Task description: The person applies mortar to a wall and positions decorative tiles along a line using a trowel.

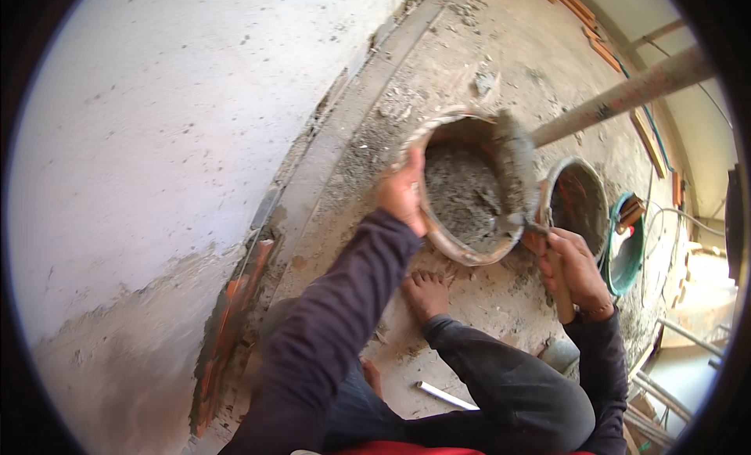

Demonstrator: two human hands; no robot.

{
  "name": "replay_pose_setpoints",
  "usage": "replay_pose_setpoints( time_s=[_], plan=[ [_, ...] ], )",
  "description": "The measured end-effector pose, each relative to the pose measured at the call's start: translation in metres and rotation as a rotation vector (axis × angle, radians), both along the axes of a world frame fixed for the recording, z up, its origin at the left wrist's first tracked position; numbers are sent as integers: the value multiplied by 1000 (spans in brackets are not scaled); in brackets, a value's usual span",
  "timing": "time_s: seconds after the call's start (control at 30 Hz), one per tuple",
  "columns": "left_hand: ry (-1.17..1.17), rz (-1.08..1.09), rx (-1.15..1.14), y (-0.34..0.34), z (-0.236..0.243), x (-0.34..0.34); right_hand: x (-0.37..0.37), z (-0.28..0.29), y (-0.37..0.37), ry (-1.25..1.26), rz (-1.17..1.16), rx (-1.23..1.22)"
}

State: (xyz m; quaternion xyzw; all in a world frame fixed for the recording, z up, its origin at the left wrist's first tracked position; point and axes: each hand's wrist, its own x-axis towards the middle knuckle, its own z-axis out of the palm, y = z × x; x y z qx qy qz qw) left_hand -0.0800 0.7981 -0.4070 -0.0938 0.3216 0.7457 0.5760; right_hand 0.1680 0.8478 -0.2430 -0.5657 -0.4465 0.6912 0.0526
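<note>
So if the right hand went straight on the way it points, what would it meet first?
Probably the right side of the mortar bucket, ahead and slightly left of the right hand, where its trowel reaches. Depth is unclear, so it might pass above the rim.

Bright light, glare at far right; edges bend (the corners black).

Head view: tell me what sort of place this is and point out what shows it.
Probably a building or renovation site. The signs: a bucket of grey, mortar-like mix, a plastered wall with exposed red brick along its foot, and a debris-strewn floor.
</note>
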Motion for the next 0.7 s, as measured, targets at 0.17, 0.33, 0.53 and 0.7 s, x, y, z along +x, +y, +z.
replay_pose_setpoints(
  time_s=[0.17, 0.33, 0.53, 0.7],
  plan=[
    [-142, 45, 142, 42, -1, 18, -9, 17, 4, 134, -103, 129],
    [259, 60, 14, 36, -44, 46, -45, 27, 0, 104, 17, 137],
    [1024, -486, -424, -83, -67, 50, -95, 14, -18, 109, 322, -83],
    [1543, -1802, 59, -178, -36, -24, -111, -15, -23, 22, 645, -205]
  ],
)
